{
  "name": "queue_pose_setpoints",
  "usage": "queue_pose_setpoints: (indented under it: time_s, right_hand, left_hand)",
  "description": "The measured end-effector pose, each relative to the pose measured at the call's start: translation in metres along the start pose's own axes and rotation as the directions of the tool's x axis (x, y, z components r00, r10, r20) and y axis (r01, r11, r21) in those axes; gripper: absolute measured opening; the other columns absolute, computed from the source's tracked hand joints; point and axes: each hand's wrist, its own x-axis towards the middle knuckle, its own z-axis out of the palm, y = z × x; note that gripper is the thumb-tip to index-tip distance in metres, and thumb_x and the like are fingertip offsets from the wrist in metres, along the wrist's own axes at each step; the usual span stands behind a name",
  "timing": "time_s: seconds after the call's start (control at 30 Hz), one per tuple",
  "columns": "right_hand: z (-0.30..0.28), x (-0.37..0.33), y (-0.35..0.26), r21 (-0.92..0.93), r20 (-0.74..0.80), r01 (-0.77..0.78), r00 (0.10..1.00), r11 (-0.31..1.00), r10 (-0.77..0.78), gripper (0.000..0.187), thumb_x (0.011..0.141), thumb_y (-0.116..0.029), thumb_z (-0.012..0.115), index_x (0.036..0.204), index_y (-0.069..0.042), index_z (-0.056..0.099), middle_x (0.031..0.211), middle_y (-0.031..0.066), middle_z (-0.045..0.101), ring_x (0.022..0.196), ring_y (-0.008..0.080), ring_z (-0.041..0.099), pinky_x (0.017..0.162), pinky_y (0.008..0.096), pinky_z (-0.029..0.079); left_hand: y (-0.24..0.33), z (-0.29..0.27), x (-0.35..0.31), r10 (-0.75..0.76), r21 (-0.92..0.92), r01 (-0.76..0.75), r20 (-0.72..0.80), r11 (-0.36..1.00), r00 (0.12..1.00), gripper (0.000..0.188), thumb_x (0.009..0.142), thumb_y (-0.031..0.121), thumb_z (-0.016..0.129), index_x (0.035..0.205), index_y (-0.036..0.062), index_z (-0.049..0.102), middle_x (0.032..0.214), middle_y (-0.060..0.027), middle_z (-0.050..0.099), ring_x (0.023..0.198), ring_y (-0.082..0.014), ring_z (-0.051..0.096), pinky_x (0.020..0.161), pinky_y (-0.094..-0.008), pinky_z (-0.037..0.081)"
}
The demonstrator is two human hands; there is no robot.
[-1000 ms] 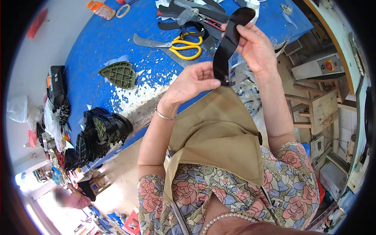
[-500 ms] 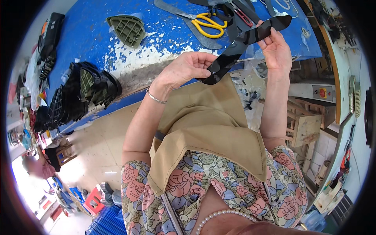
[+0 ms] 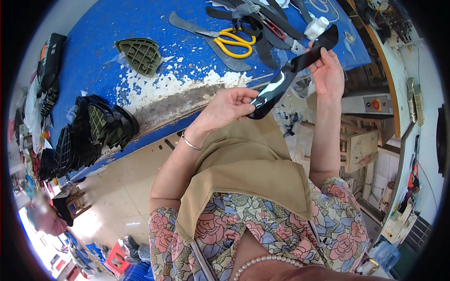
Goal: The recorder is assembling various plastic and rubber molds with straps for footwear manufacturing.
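A glossy black curved strip [image 3: 295, 65] is stretched between my two hands, over the near edge of the workbench. My left hand [image 3: 229, 108] pinches its lower left end between thumb and fingers. Toward the upper right end, my right hand [image 3: 326, 70] grips the strip, some of its fingers hidden behind it. Light shines off the strip close to my left hand. Just beyond the strip lie yellow-handled scissors [image 3: 236, 43], several dark flat strips [image 3: 281, 21] and a red-handled tool [image 3: 273, 29]. A small white bottle [image 3: 317, 28] stands close to my right hand.
The blue workbench [image 3: 103, 51] has worn, peeling paint along its near edge. An olive ribbed moulded piece [image 3: 139, 55] lies on it, with a cluster of black moulded parts [image 3: 101, 122] at the left edge. Wooden stools [image 3: 361, 150] stand below right. Another person [image 3: 47, 218] is far left.
The view has shifted, so the bench items sit further left. Both hands still hold the strip, now lower and turned so it catches more light. The white bottle has come into clearer view.
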Motion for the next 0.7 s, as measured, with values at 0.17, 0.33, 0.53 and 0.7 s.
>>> queue_pose_setpoints:
  time_s: [0.17, 0.33, 0.53, 0.7]
  right_hand:
    - [-0.005, 0.007, 0.004, -0.014, -0.052, -0.006, 0.999, 1.000, 0.005, 0.017, 0.090, -0.009, 0.053, 0.104, -0.001, 0.047, 0.109, 0.0194, 0.060, 0.094, 0.0256, 0.061, 0.077, 0.0368, 0.052]
    - [-0.012, 0.007, 0.007, 0.152, -0.001, -0.054, 0.999, 0.987, 0.055, 0.019, 0.091, -0.009, 0.051, 0.106, 0.002, 0.048, 0.105, 0.0186, 0.060, 0.095, 0.0278, 0.061, 0.081, 0.0390, 0.051]
    - [-0.007, 0.006, 0.003, 0.188, -0.007, -0.058, 0.998, 0.980, 0.060, 0.021, 0.091, -0.010, 0.051, 0.109, 0.002, 0.048, 0.106, 0.0182, 0.060, 0.094, 0.0274, 0.060, 0.082, 0.0385, 0.050]
    - [-0.007, 0.001, 0.002, 0.152, -0.017, -0.040, 0.999, 0.987, 0.044, 0.018, 0.091, -0.010, 0.051, 0.106, 0.000, 0.050, 0.101, 0.0154, 0.062, 0.088, 0.0235, 0.060, 0.078, 0.0353, 0.050]
  left_hand:
    - [0.002, -0.001, 0.002, 0.012, -0.047, -0.013, -0.027, 0.999, 1.000, 0.033, 0.084, 0.004, 0.059, 0.115, -0.0019, 0.056, 0.092, -0.0008, 0.064, 0.073, -0.0020, 0.056, 0.061, -0.0166, 0.045]
    - [0.002, -0.004, -0.001, 0.041, 0.023, -0.038, -0.101, 0.999, 0.994, 0.031, 0.082, 0.003, 0.059, 0.113, -0.0033, 0.057, 0.092, -0.0024, 0.065, 0.073, -0.0037, 0.056, 0.063, -0.0178, 0.046]
    - [0.009, -0.011, -0.009, 0.052, 0.011, -0.051, -0.170, 0.999, 0.984, 0.027, 0.083, 0.004, 0.060, 0.109, -0.0032, 0.059, 0.089, -0.0033, 0.064, 0.070, -0.0059, 0.055, 0.063, -0.0194, 0.046]
    - [0.007, -0.008, -0.010, 0.047, -0.004, -0.048, -0.161, 0.999, 0.986, 0.023, 0.083, 0.006, 0.061, 0.105, -0.0021, 0.060, 0.081, -0.0009, 0.061, 0.066, -0.0052, 0.053, 0.059, -0.0197, 0.044]
